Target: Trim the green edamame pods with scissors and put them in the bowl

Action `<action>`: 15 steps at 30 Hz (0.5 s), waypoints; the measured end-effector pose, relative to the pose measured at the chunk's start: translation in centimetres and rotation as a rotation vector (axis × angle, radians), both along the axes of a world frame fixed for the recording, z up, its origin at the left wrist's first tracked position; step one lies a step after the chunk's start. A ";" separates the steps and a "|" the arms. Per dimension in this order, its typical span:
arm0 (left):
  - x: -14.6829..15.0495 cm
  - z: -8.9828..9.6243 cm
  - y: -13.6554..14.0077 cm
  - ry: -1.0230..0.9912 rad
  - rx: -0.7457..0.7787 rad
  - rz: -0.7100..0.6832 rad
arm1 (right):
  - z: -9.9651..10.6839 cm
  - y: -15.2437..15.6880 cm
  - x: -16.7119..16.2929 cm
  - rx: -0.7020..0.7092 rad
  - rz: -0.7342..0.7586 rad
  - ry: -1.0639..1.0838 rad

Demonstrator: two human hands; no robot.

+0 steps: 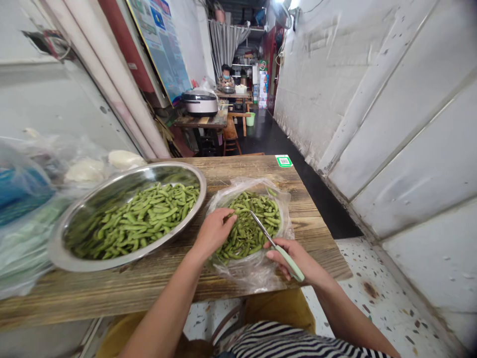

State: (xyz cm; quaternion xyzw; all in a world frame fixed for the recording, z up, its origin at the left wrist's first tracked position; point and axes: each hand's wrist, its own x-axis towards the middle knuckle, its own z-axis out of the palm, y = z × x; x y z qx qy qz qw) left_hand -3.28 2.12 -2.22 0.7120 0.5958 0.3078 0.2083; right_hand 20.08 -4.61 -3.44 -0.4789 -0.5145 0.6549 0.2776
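Observation:
My left hand (pixel 216 229) is closed in a pinch at the left side of a plastic-lined bowl (pixel 283 211), with a green soybean pod (pixel 243 211) at its fingertips. My right hand (pixel 292 258) grips scissors (pixel 283 257) with pale green handles, and the blades point up and left over the bowl. The blade tips are close to the pod in my left hand; whether they touch it I cannot tell. More pods (pixel 257 238) fill the lined bowl. To the left, a large steel basin (pixel 203 186) holds a heap of green soybean pods (pixel 149 216).
Clear plastic bags (pixel 33 219) with contents lie left of the basin on the wooden table (pixel 313 223). A green code sticker (pixel 283 161) is at the table's far edge. Beyond stands another table with an electric cooker (pixel 200 103). A white wall (pixel 372 124) runs along the right.

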 end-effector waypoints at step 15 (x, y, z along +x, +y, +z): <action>1.1 1.0 -2.6 -0.331 -0.086 -0.010 | 1.0 0.0 0.0 0.464 0.088 -0.335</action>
